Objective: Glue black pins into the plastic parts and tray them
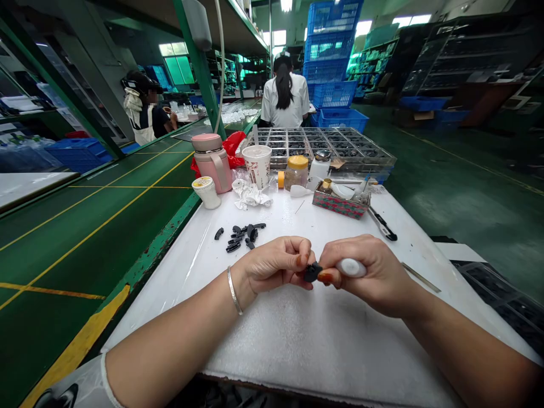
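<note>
Both hands on black part

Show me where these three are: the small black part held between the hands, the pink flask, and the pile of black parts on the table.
small black part [311, 272], head view, on its middle between the fingertips.
pink flask [211, 161], head view, on its body.
pile of black parts [243, 235], head view, on the pile's centre.

1. I see a pink flask beside a white paper cup.
2. A yellow-lidded jar stands near a patterned box.
3. Grey compartment trays lie behind them.
4. Blue crates are stacked beyond a person in white.
</note>
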`<control>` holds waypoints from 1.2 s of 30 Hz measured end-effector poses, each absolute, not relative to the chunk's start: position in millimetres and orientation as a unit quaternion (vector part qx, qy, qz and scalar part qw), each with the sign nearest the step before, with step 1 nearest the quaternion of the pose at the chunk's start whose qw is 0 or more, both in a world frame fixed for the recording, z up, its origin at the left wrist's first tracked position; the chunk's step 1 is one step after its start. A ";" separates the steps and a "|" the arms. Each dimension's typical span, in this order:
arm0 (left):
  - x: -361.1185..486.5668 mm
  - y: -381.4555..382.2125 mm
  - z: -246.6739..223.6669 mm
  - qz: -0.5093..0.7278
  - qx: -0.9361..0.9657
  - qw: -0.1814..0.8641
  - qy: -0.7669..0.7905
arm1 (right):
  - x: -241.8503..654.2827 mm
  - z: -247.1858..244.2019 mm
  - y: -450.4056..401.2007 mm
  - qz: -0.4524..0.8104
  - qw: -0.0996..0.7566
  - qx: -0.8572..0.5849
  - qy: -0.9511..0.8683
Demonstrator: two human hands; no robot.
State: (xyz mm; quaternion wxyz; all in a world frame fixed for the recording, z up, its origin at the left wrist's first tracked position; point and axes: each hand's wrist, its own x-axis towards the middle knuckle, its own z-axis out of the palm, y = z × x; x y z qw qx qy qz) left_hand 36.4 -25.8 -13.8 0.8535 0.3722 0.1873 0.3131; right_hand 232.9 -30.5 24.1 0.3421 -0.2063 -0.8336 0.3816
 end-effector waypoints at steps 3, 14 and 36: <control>38.1 -27.2 -13.2 0.291 0.367 0.863 0.190 | 231.9 25.6 -30.9 0.369 0.347 -0.187 -0.842; 40.4 -29.7 -19.2 0.272 0.356 0.879 0.164 | 233.3 31.3 -36.6 0.278 0.385 -0.153 -0.867; 44.4 -30.6 -14.2 0.294 0.354 0.858 0.229 | 227.3 36.1 -38.2 0.517 0.312 -0.326 -0.728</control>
